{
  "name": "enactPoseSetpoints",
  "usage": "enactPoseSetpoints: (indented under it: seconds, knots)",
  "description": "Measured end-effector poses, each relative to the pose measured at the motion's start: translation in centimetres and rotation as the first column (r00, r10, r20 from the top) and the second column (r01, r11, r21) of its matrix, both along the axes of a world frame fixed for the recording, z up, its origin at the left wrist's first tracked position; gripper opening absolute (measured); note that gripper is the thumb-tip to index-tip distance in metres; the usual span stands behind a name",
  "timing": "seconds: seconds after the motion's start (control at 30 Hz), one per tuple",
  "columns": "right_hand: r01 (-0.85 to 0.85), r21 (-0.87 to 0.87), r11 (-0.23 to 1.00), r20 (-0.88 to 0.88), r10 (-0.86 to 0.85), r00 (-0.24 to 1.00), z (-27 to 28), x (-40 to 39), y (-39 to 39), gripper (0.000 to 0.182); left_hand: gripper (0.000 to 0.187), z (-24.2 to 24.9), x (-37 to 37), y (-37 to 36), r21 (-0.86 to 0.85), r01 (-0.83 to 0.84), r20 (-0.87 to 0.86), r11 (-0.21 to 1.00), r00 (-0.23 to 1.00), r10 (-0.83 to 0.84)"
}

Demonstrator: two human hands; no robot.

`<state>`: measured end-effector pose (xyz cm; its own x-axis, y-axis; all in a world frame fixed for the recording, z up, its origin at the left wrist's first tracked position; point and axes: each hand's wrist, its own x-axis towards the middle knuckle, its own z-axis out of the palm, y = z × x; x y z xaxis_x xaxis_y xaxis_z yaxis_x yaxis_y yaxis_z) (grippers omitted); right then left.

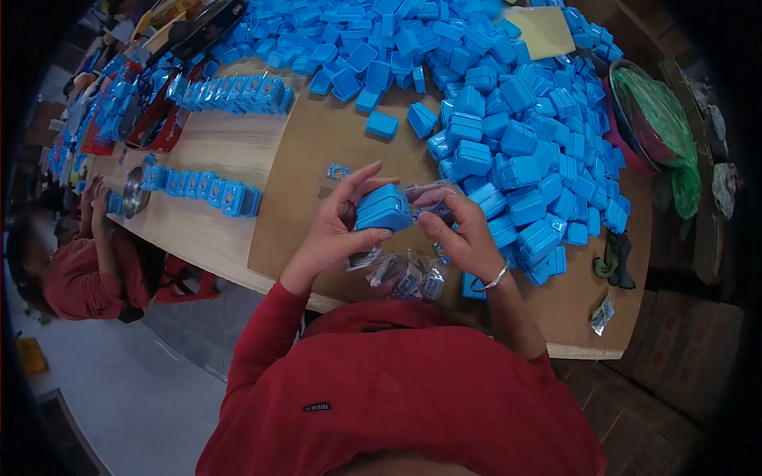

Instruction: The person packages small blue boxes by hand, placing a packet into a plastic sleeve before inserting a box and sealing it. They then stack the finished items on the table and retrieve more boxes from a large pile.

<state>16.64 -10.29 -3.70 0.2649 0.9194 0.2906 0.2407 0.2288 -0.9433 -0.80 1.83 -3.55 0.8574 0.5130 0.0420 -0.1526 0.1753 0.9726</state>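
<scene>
A small blue plastic box sits in my left hand, the fingers curled round its far side and the thumb along its near edge. Close against the box's right side, my right hand pinches a clear plastic bag. Below both hands, several crumpled clear packets with small contents lie near the board's front edge. A small printed blue card rests on the brown board beyond my left hand. One more blue box stands under my right wrist.
A big heap of blue boxes covers the back and right of the board. Wrapped boxes stand in two rows at left, near a metal bowl. Another person sits at far left. A green bag hangs at right.
</scene>
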Motion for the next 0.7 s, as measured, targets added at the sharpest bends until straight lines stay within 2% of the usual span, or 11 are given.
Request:
enactPoseSetpoints:
  seconds: [0.07, 0.13, 0.27, 0.33, 0.37, 0.47, 0.57, 0.67, 0.7]
  knots:
    - [-0.018, -0.028, 0.999, -0.210, 0.012, 0.978, 0.2, -0.4, -0.2, 0.019, 0.084, 0.2, -0.1, 0.0, 0.022, 0.005, -0.045, 1.000, 0.999, -0.004]
    - [-0.061, -0.072, 0.996, -0.198, 0.046, 0.979, -0.8, 0.3, -0.7, 0.020, 0.084, 0.1, -0.3, 0.1, 0.099, -0.006, -0.115, 0.995, 0.993, 0.018]
    - [-0.038, -0.121, 0.992, -0.145, 0.020, 0.989, -0.4, -0.1, -1.1, 0.023, 0.081, -0.6, 0.1, 0.1, 0.108, -0.053, 0.010, 0.993, 0.999, 0.052]
    - [0.017, -0.218, 0.976, -0.170, -0.055, 0.984, -1.1, -0.6, -1.7, 0.024, 0.079, -0.6, 0.4, 0.0, 0.090, -0.100, 0.084, 0.991, 0.992, 0.092]
    - [0.044, -0.266, 0.963, -0.179, -0.094, 0.979, -1.4, -0.7, -1.7, 0.024, 0.077, -0.6, 0.4, -0.1, 0.085, -0.113, 0.063, 0.990, 0.992, 0.108]
    - [0.106, -0.100, 0.989, -0.044, -0.111, 0.993, -0.3, -0.9, -1.2, 0.018, 0.073, -0.9, 0.2, -0.1, 0.077, -0.132, 0.013, 0.988, 0.991, 0.132]
    - [0.043, 0.069, 0.997, 0.093, -0.050, 0.994, -0.8, -0.5, -0.8, 0.012, 0.068, -1.0, 0.0, 0.0, 0.063, -0.122, -0.002, 0.991, 0.992, 0.122]
    - [-0.005, 0.039, 0.999, 0.328, -0.008, 0.945, -0.8, 0.5, -0.9, 0.009, 0.063, -0.7, -0.1, 0.0, 0.039, -0.119, 0.001, 0.992, 0.993, 0.119]
    - [0.018, 0.023, 1.000, 0.298, -0.024, 0.954, -0.9, 0.5, -0.9, 0.010, 0.063, -0.6, -0.1, -0.1, 0.042, -0.115, 0.001, 0.992, 0.993, 0.115]
